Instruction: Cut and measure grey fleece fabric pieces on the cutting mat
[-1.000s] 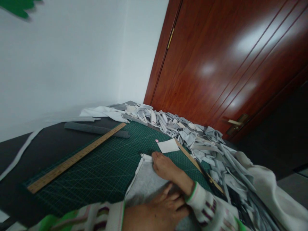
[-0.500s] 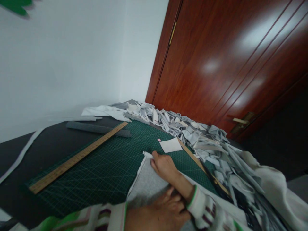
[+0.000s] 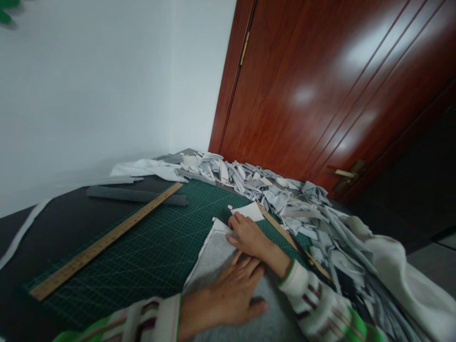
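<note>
A light grey fabric piece (image 3: 213, 259) with a pale rolled edge lies on the green cutting mat (image 3: 149, 256). Flat on the fabric rests my left hand (image 3: 235, 289), fingers spread and pointing away from me. Just beyond it, my right hand (image 3: 249, 236) is at the fabric's far edge, its fingers bent over the near side of a white rectangular piece (image 3: 251, 211); whether the fingertips pinch anything is hidden. A small pink dot-like item (image 3: 230, 207) sits beside the white piece's left corner.
A wooden ruler (image 3: 110, 238) crosses the mat's left side, overlapping a dark grey roll (image 3: 121, 193). Piled fabric scraps (image 3: 245, 180) run along the back and right. Another wooden strip (image 3: 276, 224) and dark-handled scissors (image 3: 302, 249) lie right. Beyond stands a brown door (image 3: 302, 95).
My right hand has moved from the fabric's rolled corner toward the white piece. My left hand has moved forward and lies flatter, with more of it showing. The view has shifted slightly.
</note>
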Demonstrator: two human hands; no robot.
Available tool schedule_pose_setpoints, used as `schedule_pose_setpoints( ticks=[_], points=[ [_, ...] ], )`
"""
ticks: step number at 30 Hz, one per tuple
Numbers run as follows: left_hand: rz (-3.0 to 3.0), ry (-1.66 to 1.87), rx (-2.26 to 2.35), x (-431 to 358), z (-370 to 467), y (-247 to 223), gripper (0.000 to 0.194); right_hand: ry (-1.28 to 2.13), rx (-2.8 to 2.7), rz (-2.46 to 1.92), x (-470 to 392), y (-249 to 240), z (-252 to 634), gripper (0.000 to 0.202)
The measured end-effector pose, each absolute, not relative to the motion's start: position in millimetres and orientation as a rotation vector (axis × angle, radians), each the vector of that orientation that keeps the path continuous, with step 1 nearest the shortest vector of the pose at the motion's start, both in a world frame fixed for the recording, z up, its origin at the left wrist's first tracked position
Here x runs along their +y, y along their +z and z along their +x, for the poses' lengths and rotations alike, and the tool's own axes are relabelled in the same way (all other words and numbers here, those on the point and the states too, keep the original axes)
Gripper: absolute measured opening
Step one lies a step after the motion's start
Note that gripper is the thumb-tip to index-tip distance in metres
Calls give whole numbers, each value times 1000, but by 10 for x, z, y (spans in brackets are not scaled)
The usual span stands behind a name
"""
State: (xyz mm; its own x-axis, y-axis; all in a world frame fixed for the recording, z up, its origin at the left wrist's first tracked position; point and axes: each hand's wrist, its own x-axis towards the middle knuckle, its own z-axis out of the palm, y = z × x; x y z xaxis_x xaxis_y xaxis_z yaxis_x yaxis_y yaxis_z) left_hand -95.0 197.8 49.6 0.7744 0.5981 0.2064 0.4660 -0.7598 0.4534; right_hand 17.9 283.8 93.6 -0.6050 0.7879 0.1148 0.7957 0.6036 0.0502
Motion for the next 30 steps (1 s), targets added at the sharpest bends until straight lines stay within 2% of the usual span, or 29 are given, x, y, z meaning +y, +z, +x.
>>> schedule_pose_setpoints(
  ticks=[8, 15, 19, 26, 30],
  points=[
    [2670, 360, 917, 2151, -1040, 580, 63, 113, -2495, -1479, 2539, 881, 816, 12],
    [2764, 283, 999, 2324, -1076, 541, 70, -15, -2354, -1616, 2076, 651, 1336, 13],
    [2776, 277, 1077, 2447, -1095, 557, 70, -88, -2334, -1745, 1999, 665, 1396, 24],
    [2768, 295, 1167, 2564, -1105, 582, 59, -84, -2262, -1746, 2014, 661, 1459, 27],
    [2740, 315, 1231, 2699, -1016, 661, 48, -14, -2196, -1691, 2058, 608, 1534, 10]
  ],
)
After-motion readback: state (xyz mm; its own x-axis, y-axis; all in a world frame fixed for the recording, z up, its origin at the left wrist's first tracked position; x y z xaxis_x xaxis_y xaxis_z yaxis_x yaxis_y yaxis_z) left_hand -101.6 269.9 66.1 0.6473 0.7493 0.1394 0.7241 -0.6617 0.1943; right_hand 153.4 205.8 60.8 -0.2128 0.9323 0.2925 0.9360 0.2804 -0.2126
